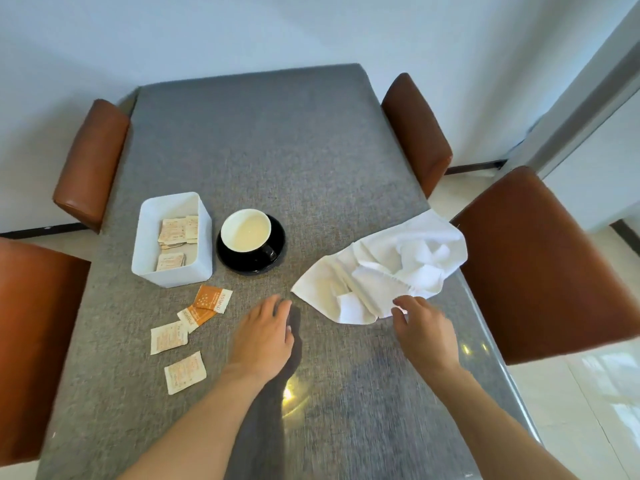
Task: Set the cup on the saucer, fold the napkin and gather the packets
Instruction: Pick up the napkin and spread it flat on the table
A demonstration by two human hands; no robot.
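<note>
A black cup (246,234) with a cream inside stands on a black saucer (277,237) left of the table's middle. A crumpled white napkin (388,268) lies at the right, reaching the table's right edge. My right hand (420,327) touches its near corner with fingers curled; whether it grips the cloth is unclear. My left hand (265,336) hovers flat over the table, fingers apart, holding nothing, just left of the napkin. Several packets (180,327) lie loose at the near left, two of them orange (211,299). More packets lie in a white box (171,271).
The grey table (277,150) is ringed by brown leather chairs: two at the left (90,164), two at the right (540,265). The white box stands right beside the saucer. A glossy strip runs along the table's right edge.
</note>
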